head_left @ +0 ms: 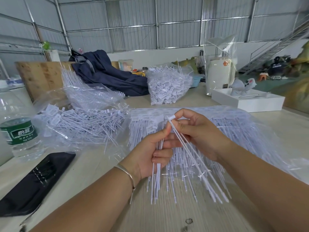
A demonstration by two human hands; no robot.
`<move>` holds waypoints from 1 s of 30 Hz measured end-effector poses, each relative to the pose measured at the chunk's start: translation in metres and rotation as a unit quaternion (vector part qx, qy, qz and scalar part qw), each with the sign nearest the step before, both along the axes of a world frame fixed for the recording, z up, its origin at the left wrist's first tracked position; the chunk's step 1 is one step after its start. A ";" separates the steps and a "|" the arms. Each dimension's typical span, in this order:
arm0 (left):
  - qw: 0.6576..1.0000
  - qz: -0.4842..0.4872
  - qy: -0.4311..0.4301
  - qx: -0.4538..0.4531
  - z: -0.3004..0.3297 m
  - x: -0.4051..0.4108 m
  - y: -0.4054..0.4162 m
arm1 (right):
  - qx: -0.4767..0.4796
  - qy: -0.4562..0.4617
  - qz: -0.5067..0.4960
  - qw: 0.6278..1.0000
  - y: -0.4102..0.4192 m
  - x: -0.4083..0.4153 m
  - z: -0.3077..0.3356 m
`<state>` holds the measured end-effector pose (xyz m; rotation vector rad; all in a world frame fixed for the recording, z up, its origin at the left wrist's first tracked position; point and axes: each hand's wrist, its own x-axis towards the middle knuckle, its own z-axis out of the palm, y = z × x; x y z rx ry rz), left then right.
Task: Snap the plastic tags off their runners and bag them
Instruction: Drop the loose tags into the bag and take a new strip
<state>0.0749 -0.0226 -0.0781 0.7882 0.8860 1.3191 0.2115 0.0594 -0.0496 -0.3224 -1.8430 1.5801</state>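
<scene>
My left hand (151, 153) grips a bundle of loose white plastic tags (156, 181), their thin tails hanging toward the table's front. My right hand (197, 131) pinches the heads of a few more tags (192, 156) between thumb and fingers, and their tails slant down to the right. Both hands are above a large stack of tags on runners (234, 131) lying on clear plastic. A clear bag of loose tags (80, 123) lies open to the left. A filled bag of tags (168, 86) stands further back.
A water bottle (18, 129) and a black pouch (35, 181) are at the left. Dark blue cloth (107, 72) lies behind, against a wooden board (40, 76). A white box (247, 101) and a wrapped white appliance (219, 72) stand at the back right.
</scene>
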 end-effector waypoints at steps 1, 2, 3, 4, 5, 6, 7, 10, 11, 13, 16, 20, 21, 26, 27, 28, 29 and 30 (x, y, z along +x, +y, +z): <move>1.000 0.003 -0.003 0.007 0.000 0.000 0.000 | 0.001 -0.001 0.002 1.000 0.001 0.001 0.001; 1.000 0.005 -0.005 0.016 0.001 0.000 -0.001 | 0.008 -0.002 0.002 1.000 0.002 0.002 0.001; 1.000 0.008 -0.004 0.025 0.001 0.000 -0.001 | 0.019 -0.006 -0.001 1.000 0.004 0.004 0.002; 0.999 0.014 -0.001 0.033 0.001 0.000 0.000 | 0.031 -0.010 -0.006 0.999 0.005 0.006 0.002; 0.999 0.023 0.002 0.039 0.002 0.000 0.000 | 0.041 -0.013 -0.013 0.999 0.007 0.007 0.003; 0.998 0.031 0.003 0.045 0.002 0.001 0.001 | 0.047 -0.015 -0.022 0.999 0.008 0.008 0.003; 0.998 0.039 0.004 0.051 0.003 0.001 0.001 | 0.049 -0.014 -0.037 0.998 0.010 0.010 0.003; 0.986 0.144 0.074 0.044 0.006 0.001 0.004 | 0.092 -0.023 -0.130 0.987 0.017 0.015 0.004; 0.968 0.208 0.135 0.036 0.006 0.002 0.005 | 0.132 -0.041 -0.165 0.976 0.018 0.015 0.004; 0.920 0.303 0.248 0.034 0.003 0.008 0.008 | 0.232 -0.102 -0.198 0.947 0.013 0.011 0.001; 0.885 0.313 0.343 0.028 -0.004 0.018 0.010 | 0.342 -0.167 -0.202 0.902 0.001 0.000 -0.006; 0.907 0.281 0.312 0.012 -0.003 0.014 0.007 | 0.329 -0.116 -0.191 0.917 -0.003 -0.002 -0.004; 0.912 0.277 0.302 0.017 -0.001 0.013 0.007 | 0.322 -0.106 -0.191 0.921 -0.002 -0.001 -0.003; 0.941 0.245 0.230 0.040 0.003 0.007 0.006 | 0.321 -0.145 -0.261 0.899 0.015 0.010 0.000; 0.952 0.224 0.202 0.043 0.005 0.005 0.005 | 0.335 -0.175 -0.268 0.886 0.018 0.012 0.000; 0.964 0.197 0.173 0.045 0.006 0.004 0.004 | 0.340 -0.192 -0.261 0.883 0.020 0.013 -0.001; 0.973 0.169 0.149 0.045 0.007 0.004 0.002 | 0.333 -0.196 -0.241 0.890 0.020 0.013 -0.003; 0.980 0.143 0.135 0.038 0.008 0.004 0.001 | 0.313 -0.192 -0.214 0.906 0.019 0.011 -0.005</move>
